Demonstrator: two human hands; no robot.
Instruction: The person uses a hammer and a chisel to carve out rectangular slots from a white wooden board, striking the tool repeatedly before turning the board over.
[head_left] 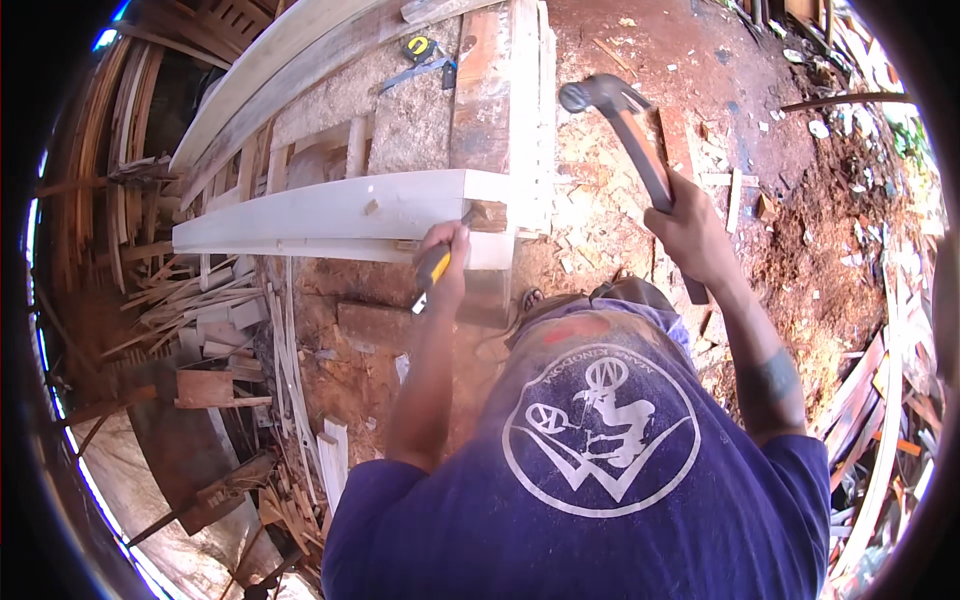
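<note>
My left hand [450,246] is closed around a chisel [434,268] with a yellow and black handle. Its blade end points at a rough brown notch [488,216] near the end of a long pale timber [330,212]; my fingers hide most of the blade. Off to the right, my right hand [692,230] grips a claw hammer [638,148] low on its handle. The hammer head is raised, apart from the chisel and the timber. A small wood chip [372,207] lies on the timber's upper face.
Beyond the timber are a yellow and black tape measure [418,47] and a blue square-like tool [415,74]. A long pale board [545,120] runs away from me past the timber's end. Scrap strips [215,300] pile up at left; wood chips litter the reddish ground [600,220].
</note>
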